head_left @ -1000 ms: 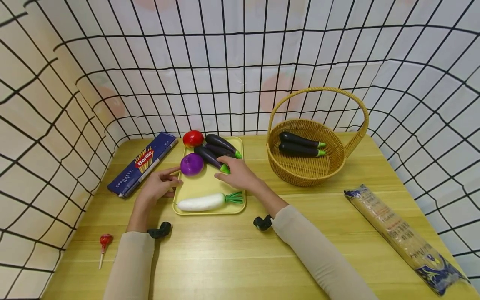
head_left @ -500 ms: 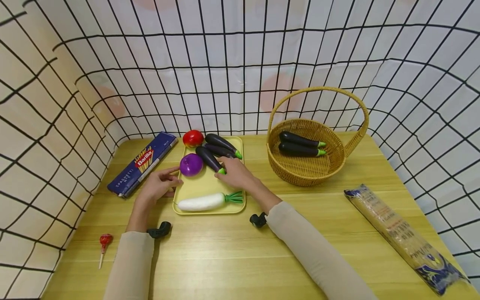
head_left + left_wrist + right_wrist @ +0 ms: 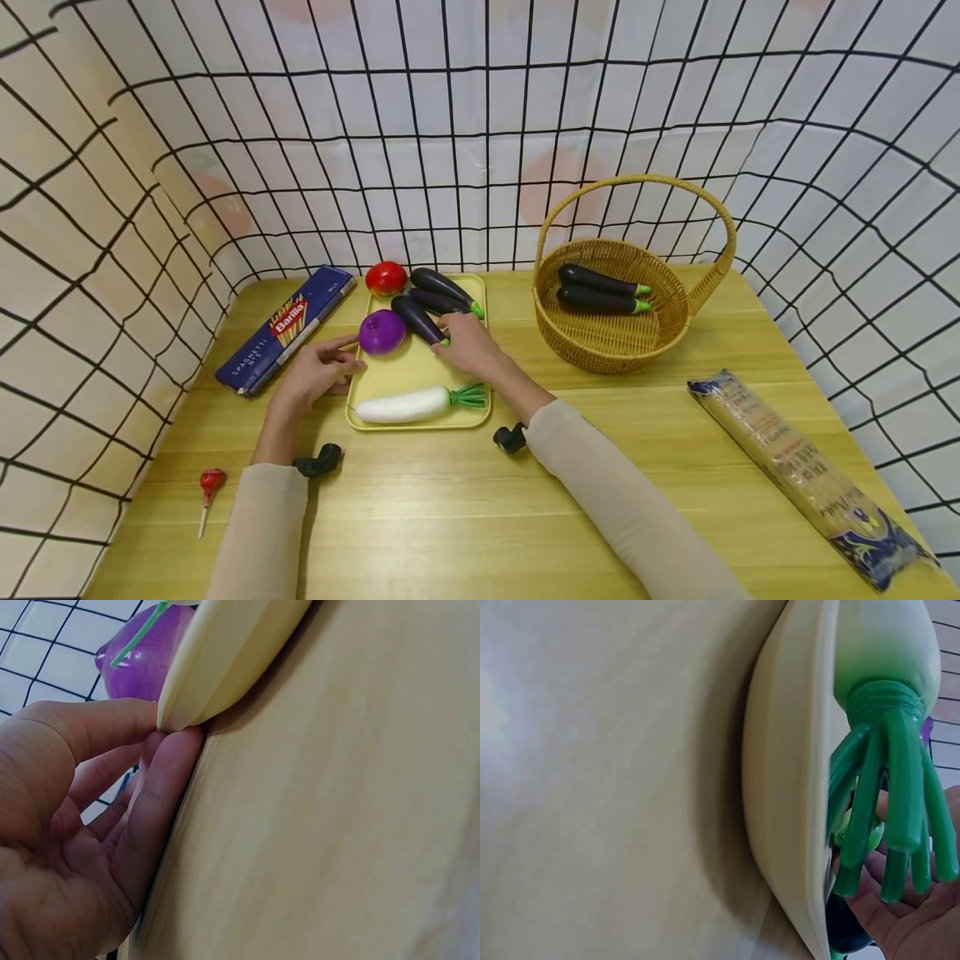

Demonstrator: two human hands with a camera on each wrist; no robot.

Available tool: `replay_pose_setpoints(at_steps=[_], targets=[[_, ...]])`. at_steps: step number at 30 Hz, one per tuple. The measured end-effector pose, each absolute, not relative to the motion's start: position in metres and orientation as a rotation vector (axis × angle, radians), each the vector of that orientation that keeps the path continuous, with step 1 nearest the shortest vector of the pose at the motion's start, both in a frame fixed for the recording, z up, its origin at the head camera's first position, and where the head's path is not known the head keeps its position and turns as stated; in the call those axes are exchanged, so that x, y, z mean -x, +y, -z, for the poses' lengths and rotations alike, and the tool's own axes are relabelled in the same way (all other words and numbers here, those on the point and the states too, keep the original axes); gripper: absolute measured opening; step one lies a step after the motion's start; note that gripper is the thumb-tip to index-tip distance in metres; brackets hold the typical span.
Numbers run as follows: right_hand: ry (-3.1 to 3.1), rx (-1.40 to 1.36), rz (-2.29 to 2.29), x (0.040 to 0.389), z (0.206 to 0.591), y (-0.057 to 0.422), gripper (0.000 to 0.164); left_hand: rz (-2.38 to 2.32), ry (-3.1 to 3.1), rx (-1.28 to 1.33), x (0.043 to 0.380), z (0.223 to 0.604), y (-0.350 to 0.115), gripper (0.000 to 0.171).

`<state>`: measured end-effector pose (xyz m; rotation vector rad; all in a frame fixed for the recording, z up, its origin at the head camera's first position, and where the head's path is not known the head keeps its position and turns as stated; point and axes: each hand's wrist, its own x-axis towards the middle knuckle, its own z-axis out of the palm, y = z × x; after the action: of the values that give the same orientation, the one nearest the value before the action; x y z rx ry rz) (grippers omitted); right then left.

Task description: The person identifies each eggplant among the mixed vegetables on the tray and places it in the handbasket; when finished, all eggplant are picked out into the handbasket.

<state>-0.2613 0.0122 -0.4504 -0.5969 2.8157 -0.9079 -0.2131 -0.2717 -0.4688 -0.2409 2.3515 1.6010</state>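
Note:
My left hand point(image 3: 313, 372) pinches the left rim of a yellow tray point(image 3: 405, 371); the left wrist view shows thumb and finger meeting at its edge. On the tray, my right hand point(image 3: 474, 344) grips an eggplant point(image 3: 414, 317) near its green stem end. Two more eggplants point(image 3: 441, 287) lie behind that one. Left of it sits a purple onion point(image 3: 382, 332), with a red tomato point(image 3: 386, 278) at the back corner. A white radish point(image 3: 401, 406) lies along the front. In the right wrist view, its green leaves point(image 3: 904, 780) partly hide the right hand point(image 3: 922, 919).
A wicker basket point(image 3: 600, 358) with a tall handle holds two eggplants point(image 3: 602, 289) at the back right. A blue spaghetti box point(image 3: 285, 329) lies left of the tray, a lollipop point(image 3: 212, 479) front left, a noodle packet point(image 3: 806, 475) right. Black wire grid point(image 3: 487, 133) surrounds the table.
The gripped eggplant has turned slightly, its stem end shifting left and toward me with my right hand. The onion has shifted a little left. My left hand stays at the rim.

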Motion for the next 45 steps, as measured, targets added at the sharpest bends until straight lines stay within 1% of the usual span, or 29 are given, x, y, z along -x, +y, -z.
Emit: replay_pose_setpoints(at_steps=[11,16,20,28,36,45], targets=[[2.763,0.566,1.130,0.254,0.439,0.034,0.043,-1.610,2.342,0.237,0.215,0.473,-0.270,0.068],[2.744,0.550,1.196,0.248,0.431,0.046,0.039,-1.590,2.342,0.259,0.215,0.471,-0.270,0.065],[2.770,0.565,1.236,0.243,0.424,0.060,0.037,-1.594,2.334,0.271,0.216,0.470,-0.272,0.066],[2.752,0.577,1.333,0.231,0.408,0.102,0.037,-1.588,2.304,0.284,0.215,0.476,-0.273,0.066],[2.871,0.624,1.315,0.224,0.396,0.152,0.035,-1.567,2.329,0.290,0.214,0.470,-0.273,0.065],[2.913,0.491,1.312,0.218,0.401,0.203,0.035,-1.567,2.331,0.277,0.214,0.470,-0.273,0.064]])
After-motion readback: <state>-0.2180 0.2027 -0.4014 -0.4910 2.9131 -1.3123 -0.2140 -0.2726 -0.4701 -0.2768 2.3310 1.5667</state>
